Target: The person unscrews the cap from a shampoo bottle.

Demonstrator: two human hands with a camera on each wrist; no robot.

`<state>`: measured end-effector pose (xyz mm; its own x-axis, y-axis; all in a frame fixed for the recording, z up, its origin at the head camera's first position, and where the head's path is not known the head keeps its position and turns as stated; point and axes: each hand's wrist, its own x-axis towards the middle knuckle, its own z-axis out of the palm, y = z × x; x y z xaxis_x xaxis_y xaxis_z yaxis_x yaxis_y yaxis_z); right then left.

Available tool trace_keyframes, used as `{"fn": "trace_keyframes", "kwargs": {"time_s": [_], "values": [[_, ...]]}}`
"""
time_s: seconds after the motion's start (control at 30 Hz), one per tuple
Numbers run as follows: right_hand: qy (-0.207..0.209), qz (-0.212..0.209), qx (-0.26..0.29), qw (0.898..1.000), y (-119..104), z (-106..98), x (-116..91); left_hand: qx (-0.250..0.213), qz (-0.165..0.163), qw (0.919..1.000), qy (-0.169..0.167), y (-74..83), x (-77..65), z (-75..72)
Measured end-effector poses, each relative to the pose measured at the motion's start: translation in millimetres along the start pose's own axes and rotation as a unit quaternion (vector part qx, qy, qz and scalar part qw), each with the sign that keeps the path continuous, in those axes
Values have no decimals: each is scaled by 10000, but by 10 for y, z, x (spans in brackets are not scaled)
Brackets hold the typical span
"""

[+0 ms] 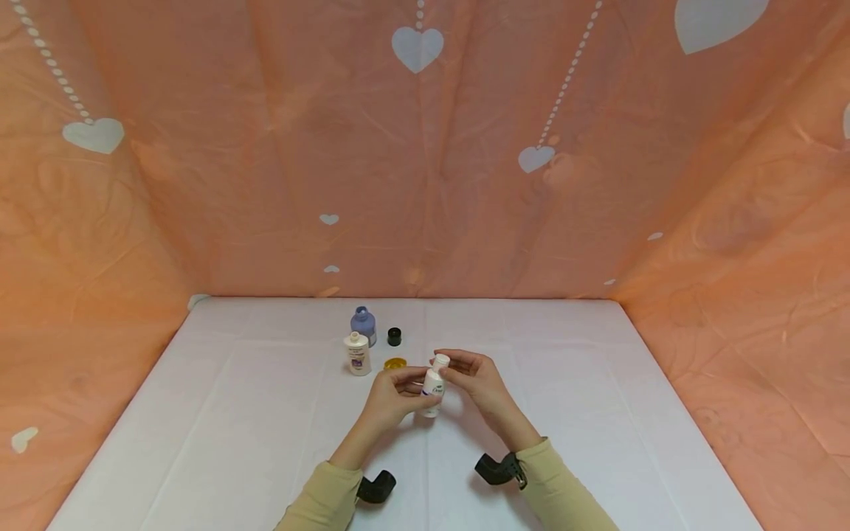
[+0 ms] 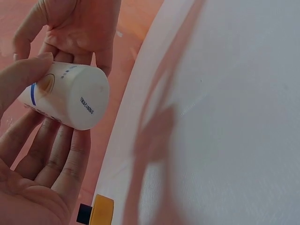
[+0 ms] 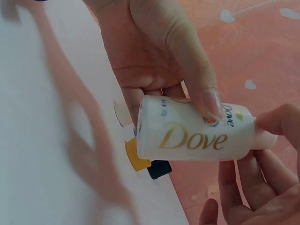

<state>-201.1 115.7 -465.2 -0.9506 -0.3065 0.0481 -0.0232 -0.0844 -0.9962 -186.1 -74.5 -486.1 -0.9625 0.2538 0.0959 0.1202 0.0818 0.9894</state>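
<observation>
Just above the white table, my left hand (image 1: 392,394) grips a small white Dove bottle (image 1: 433,387) round its body, thumb across the front. My right hand (image 1: 479,377) pinches the white cap (image 1: 441,360) at the bottle's top; whether the cap is seated or loose I cannot tell. Gold "Dove" lettering on the bottle (image 3: 192,133) shows in the right wrist view, where the right fingers surround the cap (image 3: 265,139). The bottle's base (image 2: 89,101), printed with a code, faces the left wrist camera. In the head view the bottle tilts slightly.
Left of the hands, an uncapped cream bottle (image 1: 358,355) stands in front of a blue bottle (image 1: 363,324). A black cap (image 1: 395,337) and a yellow cap (image 1: 395,363) lie beside them. Orange cloth with white hearts (image 1: 417,49) walls the table (image 1: 564,413) on three sides.
</observation>
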Motion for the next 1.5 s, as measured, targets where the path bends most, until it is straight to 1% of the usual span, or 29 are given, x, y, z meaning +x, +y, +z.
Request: {"fn": "trace_keyframes", "kwargs": {"time_s": [0.13, 0.27, 0.37, 0.53, 0.6, 0.67, 0.77, 0.9, 1.3, 1.33, 1.5], "values": [[-101, -99, 103, 9998, 0, 1, -3, -117, 27, 9999, -34, -7, -3, 14], [-8, -265, 112, 9996, 2, 28, -8, -235, -5, 9997, -26, 7, -14, 40], [216, -303, 84, 9993, 7, 58, -6, -299, 14, 9996, -14, 15, -26, 60], [725, -119, 41, 9973, 18, 83, 4, -291, -3, 9996, -67, -4, -30, 75], [860, -46, 5, 9963, 17, 82, 8, -286, -28, 9996, -87, -19, -24, 77], [910, 8, -40, 9958, 15, 74, 9, -298, -27, 9995, -104, -26, -19, 77], [861, 62, -73, 9962, -3, 63, -1, -264, -46, 9996, -98, -29, -19, 78], [681, 73, -95, 9976, -17, 43, -16, -249, -54, 9996, -76, -40, -21, 77], [214, 123, -185, 9995, -12, -9, -30, -464, -108, 9988, -67, -63, -29, 69], [189, 118, -197, 9996, -13, -12, -30, -491, -90, 9987, -76, -28, -40, 69], [184, 56, -235, 9995, -18, -14, -38, -495, -69, 9987, -77, -17, -32, 73]]}}
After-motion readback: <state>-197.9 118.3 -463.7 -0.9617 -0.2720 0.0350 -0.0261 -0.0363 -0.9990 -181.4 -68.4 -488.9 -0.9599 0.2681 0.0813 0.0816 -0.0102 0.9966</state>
